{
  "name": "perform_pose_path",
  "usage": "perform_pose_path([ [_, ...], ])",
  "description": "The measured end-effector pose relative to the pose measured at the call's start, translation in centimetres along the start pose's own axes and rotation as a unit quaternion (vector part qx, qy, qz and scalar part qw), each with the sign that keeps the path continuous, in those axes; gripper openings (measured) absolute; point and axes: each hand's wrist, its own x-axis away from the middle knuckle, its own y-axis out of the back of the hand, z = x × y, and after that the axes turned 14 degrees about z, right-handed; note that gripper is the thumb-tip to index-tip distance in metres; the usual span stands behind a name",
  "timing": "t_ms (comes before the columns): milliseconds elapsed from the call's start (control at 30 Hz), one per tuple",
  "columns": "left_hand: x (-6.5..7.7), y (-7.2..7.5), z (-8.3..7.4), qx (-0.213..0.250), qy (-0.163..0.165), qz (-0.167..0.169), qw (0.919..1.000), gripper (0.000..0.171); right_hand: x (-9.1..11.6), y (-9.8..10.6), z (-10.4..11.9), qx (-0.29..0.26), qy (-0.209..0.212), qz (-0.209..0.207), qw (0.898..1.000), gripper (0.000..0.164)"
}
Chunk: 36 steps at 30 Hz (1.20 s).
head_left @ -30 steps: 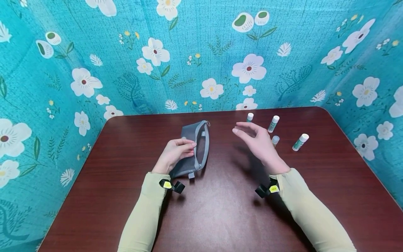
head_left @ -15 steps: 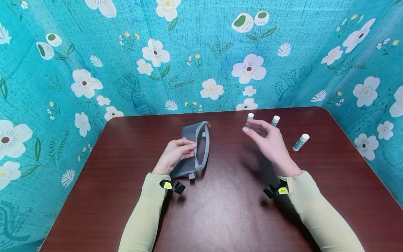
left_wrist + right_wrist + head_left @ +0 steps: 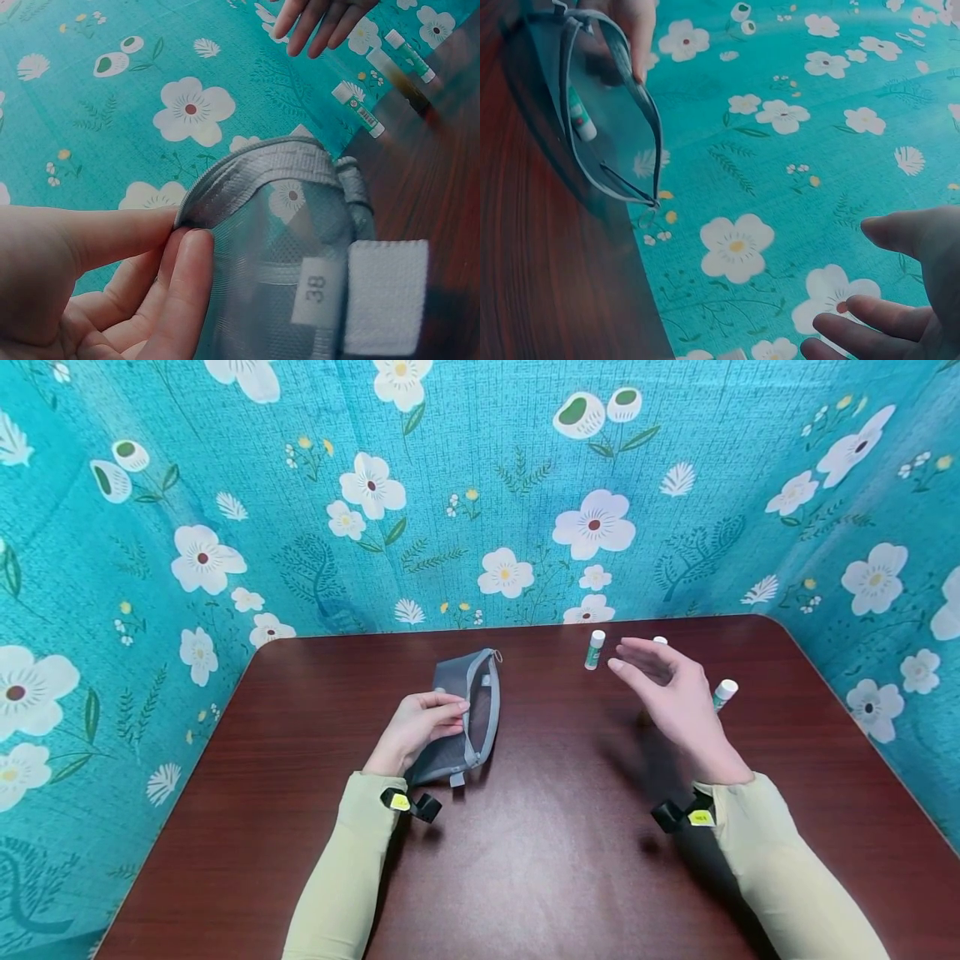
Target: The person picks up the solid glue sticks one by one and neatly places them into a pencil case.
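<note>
My left hand [image 3: 420, 727] pinches the rim of a grey mesh zipper pouch [image 3: 450, 675], thumb against fingers; its mouth gapes to the right. In the right wrist view, a white-and-green glue stick [image 3: 582, 116] shows within the pouch's outline. My right hand [image 3: 678, 710] hovers over the table with thumb and fingers apart, holding nothing. A glue stick [image 3: 594, 650] stands to its left. Behind the hand only the white cap of another glue stick [image 3: 660, 640] shows, and a third glue stick [image 3: 724, 695] is partly covered. An amber-bottomed tube [image 3: 397, 79] appears blurred in the left wrist view.
A dark red-brown table [image 3: 540, 860] with rounded far corners carries everything. Turquoise floral cloth [image 3: 450, 510] hangs along its back and both sides. A black wrist camera [image 3: 427, 808] sits low at the left cuff, another [image 3: 667, 816] at the right.
My right hand has shifted steadily to the right, uncovering the leftmost glue stick and covering more of the others. My left hand and the pouch stay in place.
</note>
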Motion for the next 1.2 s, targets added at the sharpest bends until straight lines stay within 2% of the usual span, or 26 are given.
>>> perform_pose_path([
  [267,0.0,0.1,0.1,0.003,0.001,-0.002,1.0000,0.027,0.5,1.3,-0.3,0.022,0.000,-0.015,1.000,0.054],
  [667,0.1,0.2,0.0,0.000,0.007,-0.006,1.0000,0.026,0.9,2.9,-1.0,0.047,-0.037,-0.021,0.998,0.059],
  [967,0.0,0.3,-0.2,0.005,-0.001,0.009,0.9999,0.025,1.4,3.4,-1.5,0.049,-0.043,-0.020,0.998,0.064],
  [1200,-0.1,0.4,-0.1,0.003,0.005,0.004,1.0000,0.024,1.6,3.7,-2.2,0.065,-0.063,-0.010,0.996,0.070],
])
